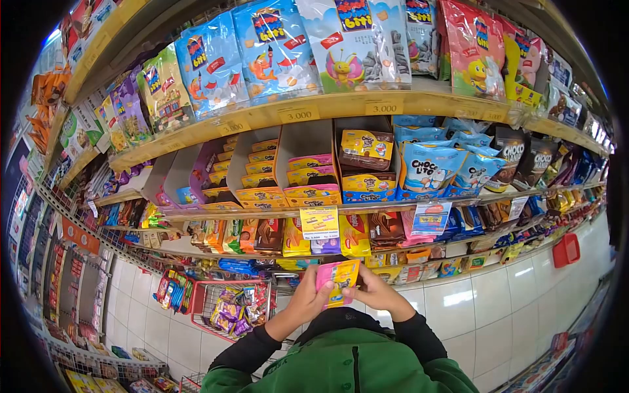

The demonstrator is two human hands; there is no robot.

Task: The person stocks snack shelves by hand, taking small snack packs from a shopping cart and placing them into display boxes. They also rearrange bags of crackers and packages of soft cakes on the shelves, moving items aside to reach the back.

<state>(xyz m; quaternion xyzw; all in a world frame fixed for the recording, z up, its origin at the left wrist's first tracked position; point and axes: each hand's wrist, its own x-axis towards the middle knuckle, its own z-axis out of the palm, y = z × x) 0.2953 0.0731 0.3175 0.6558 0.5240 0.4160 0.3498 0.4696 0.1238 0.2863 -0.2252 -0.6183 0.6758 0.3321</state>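
A pink-and-yellow snack box (341, 278) is held up in front of my chest, below the shelf edge. My left hand (310, 295) grips its left side, with the thumb along the near face. On the opposite side, my right hand (377, 291) has its fingers closed on the box's right edge. Similar pink-and-yellow boxes (310, 170) stand stacked in an open cardboard display on the shelf ahead. Beside them are yellow boxes (259, 173) and a brown box (365, 149). Blue snack pouches (429, 167) stand to their right.
Large snack bags (275, 49) fill the upper shelf (347, 105), which carries price labels. Chocolate packets (268, 234) line lower shelves. A shopping cart (196, 308) with snack packs stands on the tiled floor at left. A red basket (566, 250) is at far right.
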